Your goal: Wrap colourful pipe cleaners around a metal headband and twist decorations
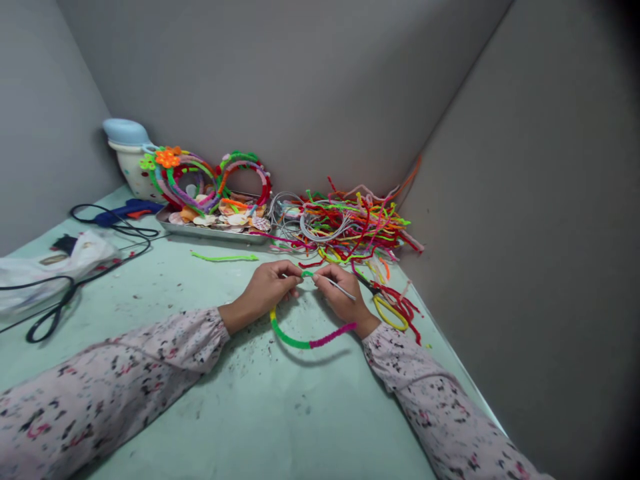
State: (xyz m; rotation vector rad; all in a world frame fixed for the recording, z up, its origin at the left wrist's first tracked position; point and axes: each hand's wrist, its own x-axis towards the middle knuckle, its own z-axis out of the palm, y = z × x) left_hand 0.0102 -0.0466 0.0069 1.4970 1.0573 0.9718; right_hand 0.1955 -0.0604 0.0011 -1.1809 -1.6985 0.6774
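Above the pale green tabletop [280,427], a fuzzy-wrapped wire [293,343] curves below both hands in yellow, green and magenta. The left hand [270,288] pinches it, and the right hand's [341,295] grip pinches close by, a bare end slanting across it. Green shows between them, though I can't quite see how it winds. Scissors [377,301] lie beside the right wrist.

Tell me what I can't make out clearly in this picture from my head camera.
All in the head view:
Pipe-cleaner-wrapped band: one stretch, hidden by the left hand.
Yellow-handled scissors: blade tips, too small to tell from the pipe cleaners around them.
Metal tray: most of its floor, covered by shell-like pieces.
White plastic bag: one side, cut off by the left edge.
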